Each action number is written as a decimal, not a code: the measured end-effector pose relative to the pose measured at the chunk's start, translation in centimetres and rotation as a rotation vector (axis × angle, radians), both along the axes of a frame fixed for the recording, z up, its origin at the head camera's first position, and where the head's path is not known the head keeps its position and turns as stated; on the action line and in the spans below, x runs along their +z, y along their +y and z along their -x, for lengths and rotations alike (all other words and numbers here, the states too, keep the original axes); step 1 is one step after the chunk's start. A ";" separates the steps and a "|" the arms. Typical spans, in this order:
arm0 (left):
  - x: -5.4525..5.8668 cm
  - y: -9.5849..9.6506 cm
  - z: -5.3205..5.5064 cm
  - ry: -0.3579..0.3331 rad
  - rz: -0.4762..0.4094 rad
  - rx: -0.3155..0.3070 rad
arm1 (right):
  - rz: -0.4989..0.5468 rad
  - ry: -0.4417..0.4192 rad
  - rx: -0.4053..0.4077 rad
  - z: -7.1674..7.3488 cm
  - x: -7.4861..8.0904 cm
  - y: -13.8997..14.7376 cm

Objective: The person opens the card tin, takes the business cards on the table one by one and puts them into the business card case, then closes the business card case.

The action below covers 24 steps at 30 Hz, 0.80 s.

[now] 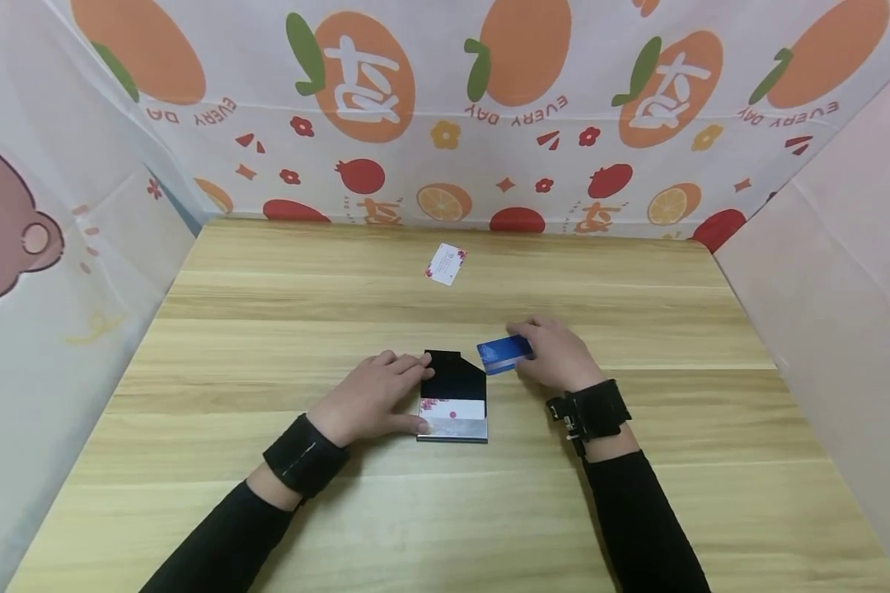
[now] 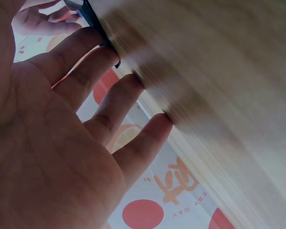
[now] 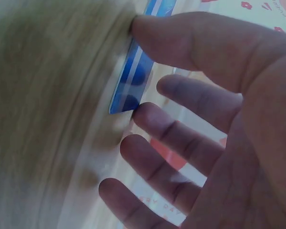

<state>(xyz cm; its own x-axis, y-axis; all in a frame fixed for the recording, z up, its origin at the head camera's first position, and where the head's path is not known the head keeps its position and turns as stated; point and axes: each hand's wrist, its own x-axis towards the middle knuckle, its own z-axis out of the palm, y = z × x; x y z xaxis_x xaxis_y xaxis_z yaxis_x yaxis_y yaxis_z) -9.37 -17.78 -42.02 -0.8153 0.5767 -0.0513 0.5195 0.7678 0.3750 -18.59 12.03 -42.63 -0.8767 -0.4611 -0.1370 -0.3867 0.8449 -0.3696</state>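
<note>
A card case point(image 1: 453, 377) lies on the table with its black lid folded back. Inside its silver pocket sits a white card point(image 1: 467, 408) with pink flowers. My left hand point(image 1: 374, 395) rests at the case's left side, thumb on the pocket and forefinger at the lid; its other fingertips point(image 2: 164, 121) touch the table. Just right of the lid, my right hand point(image 1: 556, 354) pinches a blue card point(image 1: 501, 354) by its edges between thumb and fingers. In the right wrist view, the blue card point(image 3: 133, 76) shows a pale stripe, and the outer fingers stay spread.
Another white card point(image 1: 446, 264) with pink flowers lies farther back on the wooden table point(image 1: 341, 280). A fruit-patterned cloth point(image 1: 445, 148) hangs behind the table's far edge. Pale cloth sides stand at left and right.
</note>
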 end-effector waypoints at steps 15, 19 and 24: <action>-0.1 0.1 0.1 -0.009 0.005 0.004 | 0.020 -0.161 -0.337 0.1 -0.2 0.9; -0.2 0.1 0.1 -0.002 -0.003 0.000 | 0.029 -0.180 -0.352 0.1 -0.3 1.1; -0.2 0.0 0.2 0.005 -0.009 -0.002 | 0.061 -0.159 -0.308 0.1 -0.1 0.7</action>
<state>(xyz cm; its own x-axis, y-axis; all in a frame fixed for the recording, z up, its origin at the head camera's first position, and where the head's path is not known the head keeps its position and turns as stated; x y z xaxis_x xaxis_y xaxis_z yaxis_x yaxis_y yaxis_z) -9.58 -17.76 -42.26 -0.8147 0.5784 -0.0417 0.5226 0.7634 0.3797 -18.71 12.76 -42.71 -0.9459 -0.1896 -0.2632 -0.0504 0.8875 -0.4580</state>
